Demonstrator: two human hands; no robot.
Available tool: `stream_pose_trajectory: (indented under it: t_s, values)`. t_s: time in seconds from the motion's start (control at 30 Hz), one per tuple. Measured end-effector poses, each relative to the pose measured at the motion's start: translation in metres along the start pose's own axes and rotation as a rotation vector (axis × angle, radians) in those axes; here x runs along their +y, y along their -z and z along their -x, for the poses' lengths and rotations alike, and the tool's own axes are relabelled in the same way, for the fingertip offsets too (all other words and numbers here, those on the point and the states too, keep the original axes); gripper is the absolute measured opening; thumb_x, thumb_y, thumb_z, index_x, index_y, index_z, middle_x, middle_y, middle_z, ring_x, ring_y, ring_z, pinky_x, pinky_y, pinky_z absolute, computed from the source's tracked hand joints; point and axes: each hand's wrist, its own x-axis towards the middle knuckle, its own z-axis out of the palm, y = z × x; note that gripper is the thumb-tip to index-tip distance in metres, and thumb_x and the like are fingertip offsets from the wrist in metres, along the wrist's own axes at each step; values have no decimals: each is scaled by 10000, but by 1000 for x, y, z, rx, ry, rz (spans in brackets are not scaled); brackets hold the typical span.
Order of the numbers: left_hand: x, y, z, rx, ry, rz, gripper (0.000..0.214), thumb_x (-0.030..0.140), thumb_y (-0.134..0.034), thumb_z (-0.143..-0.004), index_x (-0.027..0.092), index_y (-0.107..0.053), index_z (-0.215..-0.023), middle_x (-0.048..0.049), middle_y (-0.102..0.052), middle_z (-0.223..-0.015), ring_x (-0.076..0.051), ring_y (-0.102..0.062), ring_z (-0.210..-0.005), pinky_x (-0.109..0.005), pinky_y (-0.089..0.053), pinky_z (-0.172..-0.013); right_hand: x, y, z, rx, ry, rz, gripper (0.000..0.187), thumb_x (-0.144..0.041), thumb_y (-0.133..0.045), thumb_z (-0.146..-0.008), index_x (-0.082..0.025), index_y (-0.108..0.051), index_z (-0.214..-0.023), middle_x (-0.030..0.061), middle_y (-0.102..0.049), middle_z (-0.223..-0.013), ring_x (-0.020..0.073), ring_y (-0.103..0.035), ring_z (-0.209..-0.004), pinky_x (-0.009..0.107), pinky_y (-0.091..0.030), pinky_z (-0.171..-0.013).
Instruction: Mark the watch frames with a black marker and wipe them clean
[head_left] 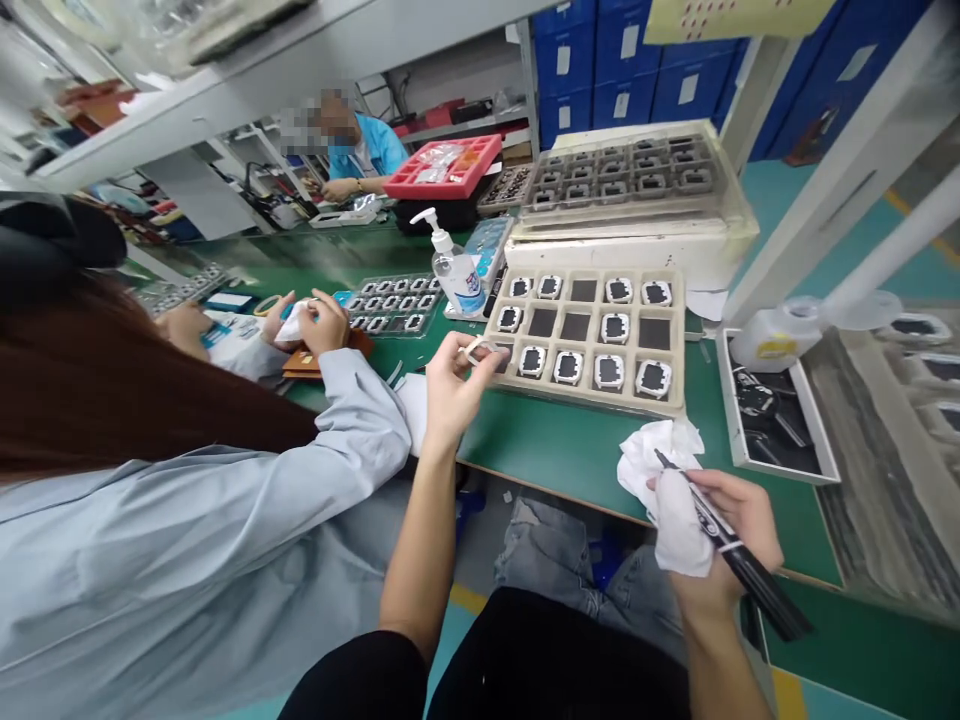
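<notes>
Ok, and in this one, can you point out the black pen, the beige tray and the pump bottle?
Black pen (742, 563): head view, on its barrel.
Beige tray (678, 340): head view, on its right rim.
Pump bottle (456, 275): head view, on its body, below the pump.

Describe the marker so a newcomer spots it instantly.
Start at the near edge of the green workbench, off the near right corner of the beige tray. There the wearer's right hand holds a black marker, narrow end toward crumpled white tissue. Against tissue and hand, it alone is long, dark and pen-shaped.
</notes>
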Motion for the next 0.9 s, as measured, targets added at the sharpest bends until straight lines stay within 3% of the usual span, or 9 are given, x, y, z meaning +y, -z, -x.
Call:
stream_pose_trajectory:
  t_s: [0.03, 0.1, 0.2, 0.3, 0.43, 0.6, 0.9]
  values:
    - [2, -4, 11, -11, 33, 171, 302, 385, -915, -901, 249, -666, -1003, -39, -777, -926, -259, -830, -934, -315, -610, -829, 0, -1, 1, 27, 4, -15, 372, -418, -985, -797, -223, -815, -1065, 56, -819, -909, 246, -786, -731, 381, -639, -671]
    - [6, -14, 36, -181, 147, 394, 451, 444, -972, -858, 254, -718, -1178, -72, -838, -1010, -254, -836, -785, -312, -606, -675, -2, -2, 1, 47, 11, -66, 364, -392, -972, -820, -220, -795, -1087, 54, -815, -906, 238, -786, -716, 368, -633, -645]
    - [10, -35, 70, -440, 281, 490, 439, 437, -944, -903, 250, -757, -1254, -112, -871, -1157, -191, -796, -649, -277, -543, -552, -9, -3, 0, 2, 31, -130, 303, -372, -906, -909, -209, -752, -1113, 38, -808, -832, 221, -757, -599, 359, -619, -562]
    - [11, -57, 90, -575, 367, 543, 365, 411, -916, -937, 253, -792, -1241, -92, -879, -1082, -129, -707, -560, -271, -539, -549, -15, -2, -2, -6, 95, -134, 266, -318, -876, -943, -228, -721, -1141, 18, -785, -833, 223, -763, -599, 360, -626, -546]
    - [10, -77, 96, -654, 449, 587, 388, 454, -922, -924, 252, -804, -1234, -63, -865, -957, -120, -642, -514, -278, -534, -524, -15, 1, -2, -45, 125, -52, 257, -380, -866, -964, -285, -707, -1141, 26, -754, -887, 226, -765, -644, 370, -629, -562]
    - [10, -82, 93, -700, 504, 578, 381, 440, -939, -909, 246, -808, -1209, -47, -856, -928, -97, -582, -446, -256, -481, -443, -9, 3, -1, -107, 105, -84, 283, -451, -851, -979, -306, -651, -1118, 15, -752, -837, 258, -800, -708, 399, -664, -619]
    - [12, -76, 92, -782, 487, 547, 338, 416, -854, -1000, 167, -802, -1223, -55, -821, -908, -57, -556, -449, -186, -481, -432, -16, -3, -6, -215, 178, -186, 225, -210, -890, -913, -268, -729, -1059, 2, -754, -841, 212, -713, -676, 377, -578, -585]
